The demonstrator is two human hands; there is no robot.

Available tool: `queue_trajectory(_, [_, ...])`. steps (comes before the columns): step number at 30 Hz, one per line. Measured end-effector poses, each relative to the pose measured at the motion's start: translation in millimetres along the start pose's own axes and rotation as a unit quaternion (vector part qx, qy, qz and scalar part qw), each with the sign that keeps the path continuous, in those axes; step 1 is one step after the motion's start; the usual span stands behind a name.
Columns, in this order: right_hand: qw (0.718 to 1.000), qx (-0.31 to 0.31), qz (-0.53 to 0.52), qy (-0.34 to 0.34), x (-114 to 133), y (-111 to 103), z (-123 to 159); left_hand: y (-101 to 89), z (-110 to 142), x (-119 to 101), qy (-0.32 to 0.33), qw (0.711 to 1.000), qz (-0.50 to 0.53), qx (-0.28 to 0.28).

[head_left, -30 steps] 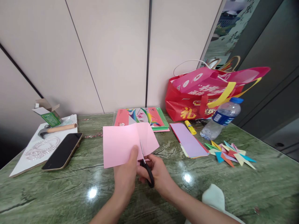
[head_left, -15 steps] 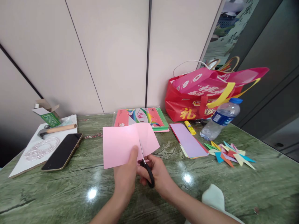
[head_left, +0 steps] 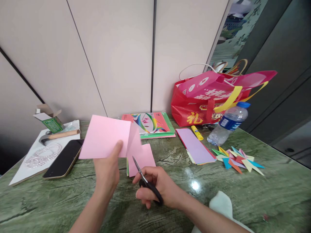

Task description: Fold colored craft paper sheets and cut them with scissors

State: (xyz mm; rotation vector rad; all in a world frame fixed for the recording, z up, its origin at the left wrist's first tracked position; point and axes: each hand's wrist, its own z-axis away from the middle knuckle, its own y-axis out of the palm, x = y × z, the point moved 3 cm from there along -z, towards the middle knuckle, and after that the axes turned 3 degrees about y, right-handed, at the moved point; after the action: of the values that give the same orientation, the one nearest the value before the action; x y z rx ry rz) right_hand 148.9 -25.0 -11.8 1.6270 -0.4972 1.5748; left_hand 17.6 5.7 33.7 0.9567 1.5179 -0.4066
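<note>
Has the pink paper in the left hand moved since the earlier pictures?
Yes, leftward. Seen against the black phone, the pink paper now comes right up to it in the view, where earlier a clear gap showed.

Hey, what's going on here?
Someone is working at a green marbled table. Their left hand holds up a creased pink paper sheet. Their right hand holds black-handled metal scissors, seemingly clear of that sheet. More flat pink paper lies on the table, with a lilac-topped paper stack and multicoloured pointed paper pieces off to the right.
</note>
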Motion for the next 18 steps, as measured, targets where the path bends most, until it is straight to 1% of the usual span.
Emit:
queue_trajectory(1, [1.000, -0.010, 0.001, -0.012, 3, -1, 1, -2.0, -6, -1, 0.003, 1.000, 0.012, -0.003])
queue_trajectory(2, [0.999, -0.037, -0.002, -0.032, 6, -4, 1, -3.6, -10, -2, -0.003, 1.000, 0.021, 0.007])
queue_trajectory(3, [0.995, -0.082, -0.007, -0.061, 10, -9, 1, -5.0, -14, -2, -0.017, 0.999, 0.029, 0.027])
queue_trajectory(4, [0.986, -0.139, -0.014, -0.095, 13, -17, 1, -6.0, -16, -2, -0.037, 0.997, 0.034, 0.058])
queue_trajectory(6, [0.951, -0.265, -0.029, -0.159, 18, -35, 1, -7.0, -18, -2, -0.092, 0.984, 0.030, 0.149])
queue_trajectory(7, [0.933, -0.311, -0.026, -0.179, 20, -43, 1, -7.4, -18, -2, -0.125, 0.971, 0.021, 0.202])
queue_trajectory(8, [0.917, -0.346, -0.027, -0.197, 20, -51, 1, -7.8, -16, -2, -0.160, 0.954, 0.008, 0.253])
queue_trajectory(9, [0.911, -0.357, -0.027, -0.203, 20, -57, -1, -8.1, -14, -2, -0.193, 0.933, -0.006, 0.303])
queue_trajectory(10, [0.913, -0.353, -0.035, -0.199, 20, -61, -2, -8.3, -10, -2, -0.224, 0.909, -0.020, 0.351])
queue_trajectory(12, [0.933, -0.313, -0.054, -0.171, 18, -63, -6, -8.1, -3, -3, -0.268, 0.861, -0.043, 0.430])
queue_trajectory(14, [0.955, -0.258, -0.075, -0.123, 17, -59, -7, -7.8, 3, -4, -0.288, 0.827, -0.060, 0.480])
queue_trajectory(15, [0.964, -0.230, -0.087, -0.097, 16, -55, -8, -7.9, 6, -4, -0.293, 0.817, -0.066, 0.492])
queue_trajectory(17, [0.975, -0.176, -0.121, -0.055, 15, -49, -7, -9.0, 8, -2, -0.306, 0.815, -0.077, 0.486])
queue_trajectory(18, [0.977, -0.154, -0.144, -0.041, 14, -46, -7, -10.2, 5, -1, -0.296, 0.840, -0.078, 0.448])
